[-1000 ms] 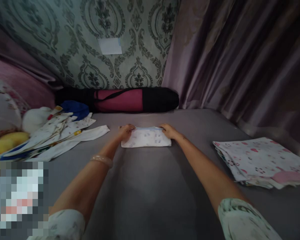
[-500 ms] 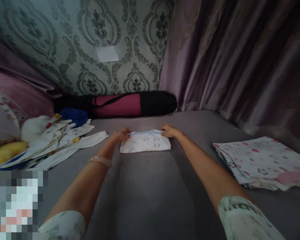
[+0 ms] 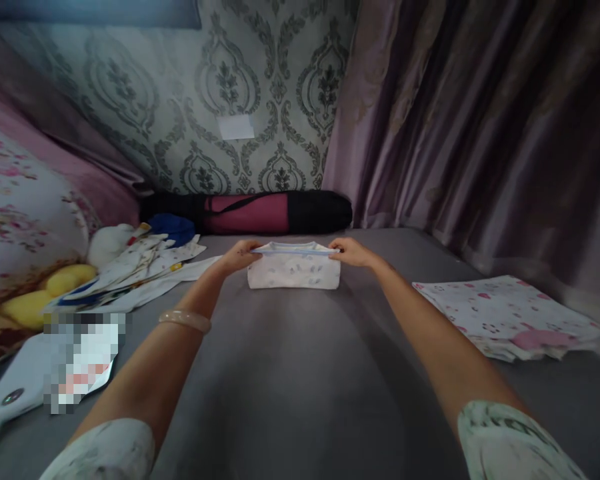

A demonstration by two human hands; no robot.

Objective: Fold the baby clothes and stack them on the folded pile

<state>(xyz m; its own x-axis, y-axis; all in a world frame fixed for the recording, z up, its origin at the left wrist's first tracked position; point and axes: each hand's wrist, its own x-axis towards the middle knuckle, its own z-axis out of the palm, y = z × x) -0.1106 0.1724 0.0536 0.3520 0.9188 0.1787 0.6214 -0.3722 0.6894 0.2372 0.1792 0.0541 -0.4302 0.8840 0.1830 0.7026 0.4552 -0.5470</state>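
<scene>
A small folded white garment (image 3: 294,272) with a faint grey-blue print lies on the grey bed sheet in front of me. A light blue band runs along its upper fold, and a curved edge shows behind that band. My left hand (image 3: 243,256) pinches the band at its left end, thumb on the near side. At the right end, my right hand (image 3: 351,252) grips the same band between thumb and fingers. Between the two hands the band is stretched nearly straight. The garment's lower part rests on the sheet.
On the left lie a loose heap of clothes (image 3: 130,267), a yellow plush toy (image 3: 50,297) and a white device (image 3: 23,377) beside a blurred-out patch. A flat stack of printed cloths (image 3: 505,310) is at right. Against the wall rests a long black-and-pink bag (image 3: 250,212).
Both hands have drawn slightly apart and lifted the band, so it is straighter and the curved edge behind shows more. The head view has also shifted, revealing more at the left.
</scene>
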